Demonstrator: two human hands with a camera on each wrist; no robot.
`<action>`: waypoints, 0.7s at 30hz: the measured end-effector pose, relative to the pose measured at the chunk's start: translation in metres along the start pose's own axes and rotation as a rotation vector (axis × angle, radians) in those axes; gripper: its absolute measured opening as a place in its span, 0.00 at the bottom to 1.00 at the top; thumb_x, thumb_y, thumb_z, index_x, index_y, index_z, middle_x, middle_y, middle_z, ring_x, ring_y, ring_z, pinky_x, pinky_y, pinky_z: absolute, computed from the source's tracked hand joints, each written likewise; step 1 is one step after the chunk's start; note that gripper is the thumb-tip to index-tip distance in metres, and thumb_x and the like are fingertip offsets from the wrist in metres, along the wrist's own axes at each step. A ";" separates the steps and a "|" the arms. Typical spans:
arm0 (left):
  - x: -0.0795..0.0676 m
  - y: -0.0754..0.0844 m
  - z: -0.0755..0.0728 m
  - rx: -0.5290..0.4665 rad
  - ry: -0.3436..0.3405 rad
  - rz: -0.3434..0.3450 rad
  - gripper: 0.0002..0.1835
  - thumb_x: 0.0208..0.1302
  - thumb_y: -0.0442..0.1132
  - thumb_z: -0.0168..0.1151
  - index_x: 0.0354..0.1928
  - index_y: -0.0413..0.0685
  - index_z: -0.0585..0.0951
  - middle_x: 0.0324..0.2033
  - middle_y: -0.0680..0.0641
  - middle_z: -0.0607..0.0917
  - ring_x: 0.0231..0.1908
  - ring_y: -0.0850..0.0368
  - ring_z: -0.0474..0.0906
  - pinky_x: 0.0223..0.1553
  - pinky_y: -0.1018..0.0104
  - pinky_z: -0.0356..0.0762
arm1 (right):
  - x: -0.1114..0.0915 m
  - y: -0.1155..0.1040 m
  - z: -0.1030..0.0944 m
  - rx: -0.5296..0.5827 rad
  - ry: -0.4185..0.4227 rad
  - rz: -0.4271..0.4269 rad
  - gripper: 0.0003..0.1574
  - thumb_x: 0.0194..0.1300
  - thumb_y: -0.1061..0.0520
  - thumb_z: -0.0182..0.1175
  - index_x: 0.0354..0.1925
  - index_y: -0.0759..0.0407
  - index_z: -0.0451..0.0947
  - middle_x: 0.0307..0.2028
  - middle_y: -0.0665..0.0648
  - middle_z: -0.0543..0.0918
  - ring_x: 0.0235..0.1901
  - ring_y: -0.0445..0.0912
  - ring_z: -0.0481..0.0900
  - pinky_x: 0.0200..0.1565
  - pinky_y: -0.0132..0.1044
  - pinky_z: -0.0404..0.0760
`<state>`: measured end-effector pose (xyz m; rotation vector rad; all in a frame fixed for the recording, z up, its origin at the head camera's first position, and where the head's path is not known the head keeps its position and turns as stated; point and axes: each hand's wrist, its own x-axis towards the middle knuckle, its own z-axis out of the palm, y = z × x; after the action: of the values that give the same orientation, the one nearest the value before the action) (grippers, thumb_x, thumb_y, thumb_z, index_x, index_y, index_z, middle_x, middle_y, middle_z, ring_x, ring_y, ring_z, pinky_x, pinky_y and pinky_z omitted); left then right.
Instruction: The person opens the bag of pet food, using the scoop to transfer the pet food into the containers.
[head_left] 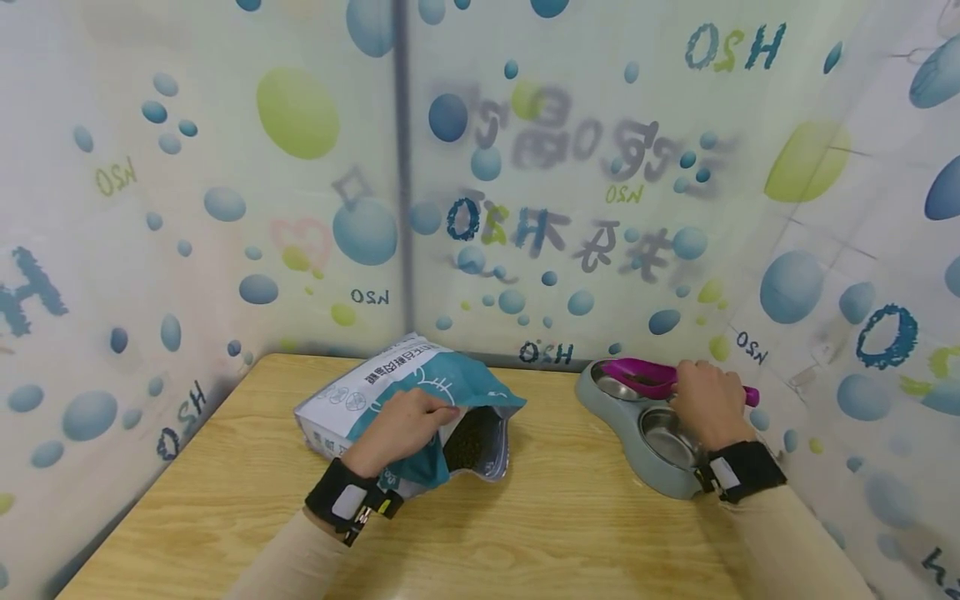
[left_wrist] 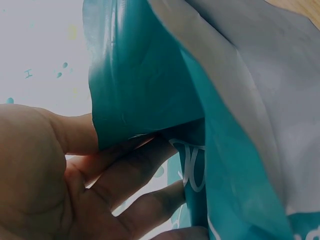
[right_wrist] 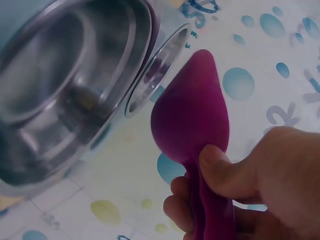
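Note:
A teal and white pet food bag (head_left: pixel 390 375) lies on its side, its mouth facing right with brown kibble (head_left: pixel 465 442) inside. My left hand (head_left: pixel 408 425) pinches the bag's upper edge between thumb and fingers; the left wrist view shows the teal flap (left_wrist: pixel 145 75) in that grip. My right hand (head_left: pixel 708 400) grips the handle of a magenta scoop (head_left: pixel 641 377), which holds some kibble over the far bowl of a grey-blue double pet bowl (head_left: pixel 626 433). In the right wrist view the underside of the scoop (right_wrist: pixel 190 110) shows beside the steel bowls (right_wrist: pixel 75 90).
Both things stand on a light wooden table (head_left: pixel 525 533). A pale curtain (head_left: pixel 480 167) printed with blue and green bubbles hangs behind the table and along both sides. The double bowl sits near the table's right edge.

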<state>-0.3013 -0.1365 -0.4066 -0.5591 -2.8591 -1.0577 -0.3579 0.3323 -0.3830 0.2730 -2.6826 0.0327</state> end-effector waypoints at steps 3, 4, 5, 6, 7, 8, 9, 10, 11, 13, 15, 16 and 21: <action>0.000 0.000 0.000 0.001 0.002 0.008 0.17 0.76 0.49 0.56 0.26 0.61 0.84 0.13 0.56 0.63 0.12 0.60 0.63 0.14 0.68 0.60 | 0.003 -0.002 -0.003 -0.028 -0.003 -0.005 0.11 0.52 0.64 0.71 0.26 0.66 0.77 0.22 0.60 0.76 0.26 0.61 0.76 0.29 0.60 0.72; 0.000 0.000 0.000 0.001 0.003 0.010 0.17 0.76 0.49 0.56 0.26 0.61 0.84 0.13 0.56 0.63 0.12 0.60 0.63 0.14 0.68 0.60 | 0.004 -0.004 -0.005 -0.033 -0.004 -0.007 0.11 0.51 0.64 0.71 0.25 0.65 0.76 0.21 0.60 0.76 0.25 0.61 0.76 0.29 0.61 0.72; -0.001 0.000 -0.001 0.000 0.004 0.013 0.17 0.76 0.49 0.56 0.26 0.61 0.84 0.13 0.56 0.63 0.12 0.60 0.63 0.14 0.68 0.60 | 0.005 -0.004 -0.005 -0.037 -0.008 -0.009 0.11 0.51 0.64 0.71 0.24 0.64 0.76 0.21 0.59 0.75 0.25 0.61 0.76 0.30 0.61 0.71; -0.001 0.000 -0.001 -0.001 0.004 0.011 0.17 0.76 0.49 0.56 0.26 0.61 0.84 0.13 0.56 0.63 0.12 0.60 0.63 0.14 0.68 0.59 | 0.006 -0.005 -0.006 -0.039 -0.009 -0.009 0.11 0.51 0.65 0.70 0.23 0.63 0.75 0.20 0.59 0.75 0.24 0.61 0.76 0.30 0.61 0.71; -0.001 0.000 -0.001 -0.002 0.003 0.012 0.17 0.76 0.49 0.56 0.26 0.61 0.84 0.13 0.56 0.63 0.12 0.60 0.62 0.14 0.68 0.59 | 0.007 -0.006 -0.007 -0.036 -0.014 -0.007 0.11 0.51 0.66 0.69 0.22 0.63 0.75 0.19 0.59 0.75 0.24 0.61 0.76 0.31 0.61 0.70; -0.001 0.000 -0.001 -0.002 0.002 0.009 0.17 0.76 0.49 0.56 0.27 0.62 0.84 0.13 0.56 0.62 0.11 0.60 0.62 0.14 0.68 0.59 | 0.008 -0.007 -0.007 -0.037 -0.017 -0.008 0.11 0.51 0.66 0.69 0.21 0.62 0.74 0.19 0.59 0.75 0.24 0.61 0.76 0.31 0.62 0.70; -0.001 0.000 -0.001 -0.002 0.002 0.008 0.17 0.76 0.49 0.56 0.27 0.62 0.84 0.13 0.56 0.62 0.11 0.61 0.62 0.14 0.68 0.59 | 0.010 -0.008 -0.008 -0.039 -0.021 -0.008 0.11 0.51 0.66 0.69 0.21 0.62 0.74 0.19 0.60 0.75 0.23 0.61 0.76 0.31 0.62 0.69; -0.001 -0.001 -0.001 -0.001 0.001 0.007 0.17 0.76 0.50 0.56 0.26 0.62 0.84 0.13 0.56 0.62 0.11 0.61 0.62 0.14 0.68 0.59 | 0.011 -0.009 -0.008 -0.043 -0.028 -0.008 0.11 0.51 0.66 0.69 0.21 0.62 0.74 0.19 0.60 0.76 0.24 0.62 0.76 0.31 0.62 0.69; 0.000 -0.001 -0.001 -0.001 0.000 0.011 0.17 0.76 0.50 0.55 0.26 0.61 0.84 0.13 0.56 0.62 0.11 0.61 0.62 0.14 0.68 0.59 | 0.012 -0.009 -0.008 -0.049 -0.036 -0.007 0.11 0.51 0.66 0.69 0.22 0.63 0.75 0.19 0.61 0.76 0.24 0.62 0.76 0.32 0.62 0.69; 0.000 -0.001 -0.001 -0.002 -0.003 0.013 0.19 0.77 0.50 0.55 0.26 0.59 0.84 0.13 0.56 0.62 0.11 0.61 0.62 0.14 0.69 0.59 | 0.016 -0.010 -0.007 -0.067 -0.055 -0.003 0.11 0.51 0.65 0.71 0.24 0.64 0.76 0.21 0.63 0.78 0.25 0.63 0.77 0.33 0.62 0.69; 0.000 -0.001 0.000 -0.003 -0.005 0.017 0.21 0.77 0.50 0.55 0.23 0.56 0.83 0.13 0.56 0.62 0.12 0.61 0.63 0.14 0.69 0.60 | 0.019 -0.011 -0.007 -0.083 -0.077 -0.002 0.11 0.51 0.63 0.72 0.26 0.65 0.77 0.23 0.65 0.79 0.26 0.64 0.78 0.34 0.62 0.68; 0.000 -0.001 0.000 -0.004 -0.006 0.021 0.22 0.77 0.50 0.55 0.21 0.54 0.82 0.13 0.56 0.62 0.12 0.61 0.63 0.14 0.68 0.60 | 0.021 -0.012 -0.006 -0.089 -0.084 -0.002 0.12 0.52 0.63 0.73 0.28 0.66 0.78 0.24 0.66 0.80 0.27 0.65 0.78 0.34 0.62 0.68; 0.000 -0.001 0.001 -0.008 -0.005 0.030 0.27 0.77 0.49 0.55 0.15 0.50 0.72 0.13 0.56 0.61 0.12 0.61 0.61 0.15 0.68 0.58 | 0.027 -0.017 -0.008 -0.104 -0.087 -0.013 0.05 0.56 0.66 0.66 0.29 0.66 0.77 0.26 0.68 0.81 0.28 0.68 0.78 0.33 0.62 0.70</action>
<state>-0.3014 -0.1366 -0.4080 -0.6036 -2.8425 -1.0658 -0.3750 0.3113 -0.3645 0.2646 -2.7581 -0.1246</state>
